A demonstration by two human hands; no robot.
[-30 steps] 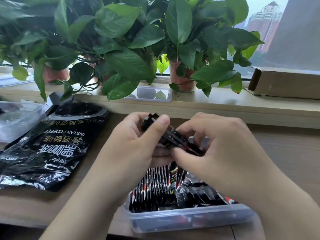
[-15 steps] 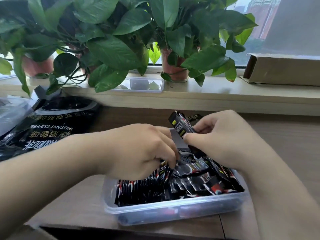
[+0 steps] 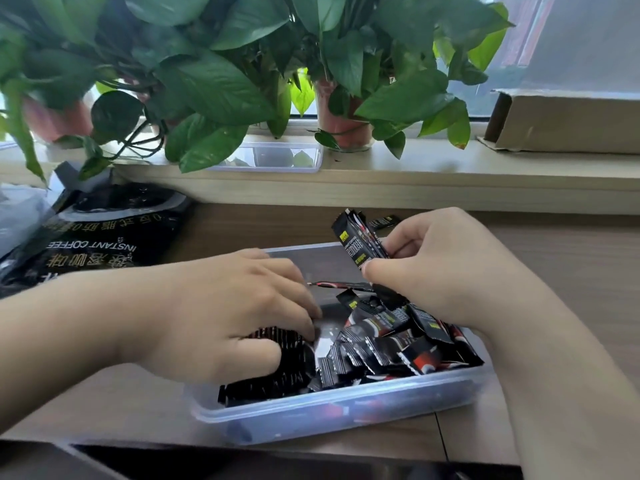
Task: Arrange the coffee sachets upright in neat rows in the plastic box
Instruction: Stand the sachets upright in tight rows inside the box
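A clear plastic box (image 3: pixel 332 410) stands on the wooden desk in front of me. An upright row of black coffee sachets (image 3: pixel 273 372) fills its left part, and loose sachets (image 3: pixel 391 341) lie jumbled on the right. My left hand (image 3: pixel 221 313) rests on top of the upright row, fingers curved over the sachets and pressing them. My right hand (image 3: pixel 440 265) pinches a small bundle of black sachets (image 3: pixel 360 237) above the box's far right part. One thin sachet (image 3: pixel 341 285) lies flat between the two hands.
A large black instant-coffee bag (image 3: pixel 104 237) lies at the left. Another sachet (image 3: pixel 384 221) lies on the desk behind the box. Potted plants (image 3: pixel 221 84), a small clear container (image 3: pixel 273 157) and a cardboard box (image 3: pixel 568 123) sit on the window ledge.
Both hands held the bundle a second ago. The left hand has since dropped onto the upright row in the box, while the right hand kept the bundle and moved it right.
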